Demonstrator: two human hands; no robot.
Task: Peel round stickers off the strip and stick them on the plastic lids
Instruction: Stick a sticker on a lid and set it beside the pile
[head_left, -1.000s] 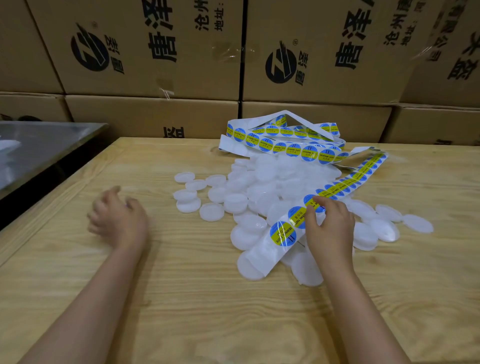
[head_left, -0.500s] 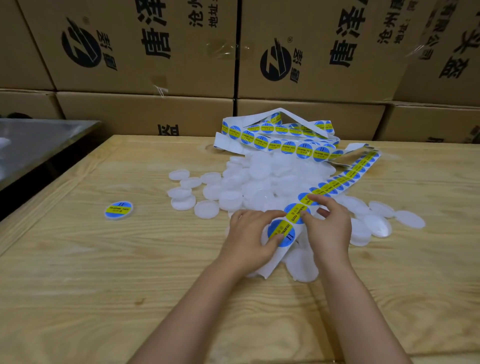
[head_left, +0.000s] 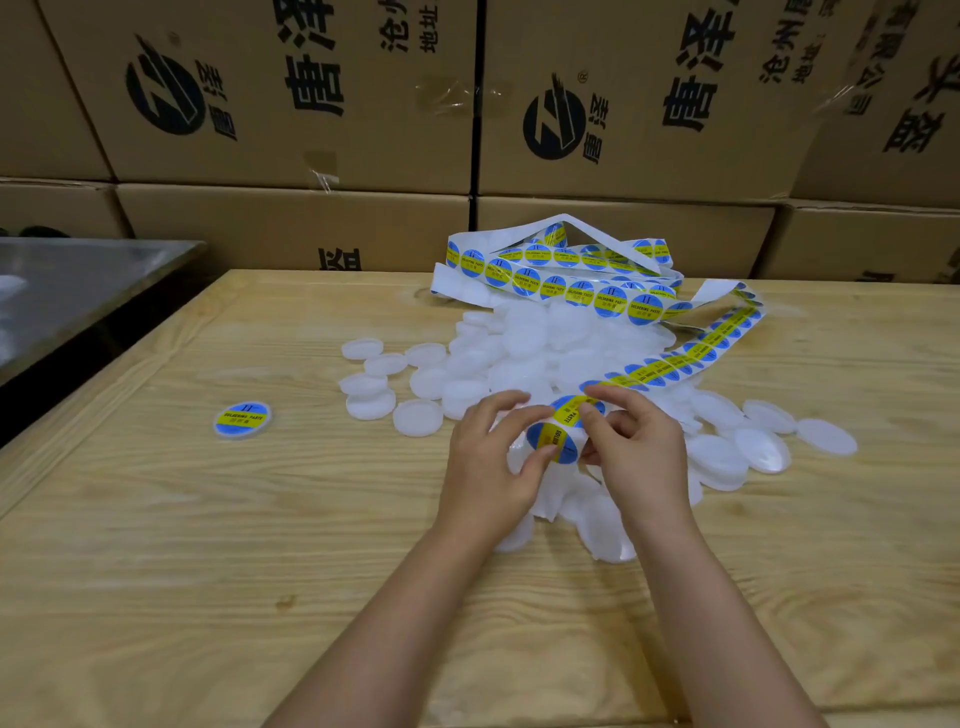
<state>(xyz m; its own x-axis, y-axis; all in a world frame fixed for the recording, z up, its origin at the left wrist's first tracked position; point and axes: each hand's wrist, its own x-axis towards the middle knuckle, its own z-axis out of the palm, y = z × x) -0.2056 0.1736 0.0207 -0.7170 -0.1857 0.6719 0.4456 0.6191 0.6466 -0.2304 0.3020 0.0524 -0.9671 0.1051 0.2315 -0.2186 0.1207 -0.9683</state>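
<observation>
Blue sticker (head_left: 552, 442) edge at left hand (head_left: 485, 470)

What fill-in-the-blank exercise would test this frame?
The stickered lid lies ____ of the pile.
The left hand pinches a round ____.
The right hand holds the long ____.
Missing: left; sticker; strip.

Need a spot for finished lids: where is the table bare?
Bare table lies left of the lid pile, around the one labelled lid, and all along the near edge beside the forearms. Right of the stray lids is bare too. The middle is crowded: pile, strip, left hand and right hand.
</observation>
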